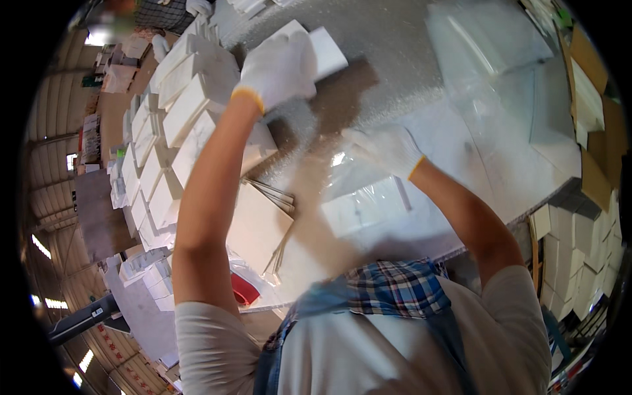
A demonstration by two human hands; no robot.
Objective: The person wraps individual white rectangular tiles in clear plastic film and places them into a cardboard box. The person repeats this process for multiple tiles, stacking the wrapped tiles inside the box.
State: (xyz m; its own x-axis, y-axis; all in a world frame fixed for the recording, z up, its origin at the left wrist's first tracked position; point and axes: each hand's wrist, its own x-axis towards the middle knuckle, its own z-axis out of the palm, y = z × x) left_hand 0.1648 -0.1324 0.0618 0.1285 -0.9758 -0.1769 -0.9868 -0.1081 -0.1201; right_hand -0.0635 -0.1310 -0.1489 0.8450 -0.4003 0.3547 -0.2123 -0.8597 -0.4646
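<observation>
My left hand [280, 69], in a white knit glove with a yellow cuff, is closed on a white tile [328, 54]. It holds the tile over the table, beside stacked white tiles [187, 92]. My right hand [390, 150], gloved the same way, lies over the upper part of a clear plastic bag [355, 172]. Its fingers look stretched out toward the left, slightly blurred. Inside the bag lies a white, faintly veined slab [368, 205], close to my body.
Several beige square sheets [260, 227] lie fanned near my left forearm, with a red object [244, 289] at the table edge. Clear plastic bags [490, 39] are piled at the far right. Cardboard [596, 171] and more stacked white pieces [573, 257] stand beyond the right edge.
</observation>
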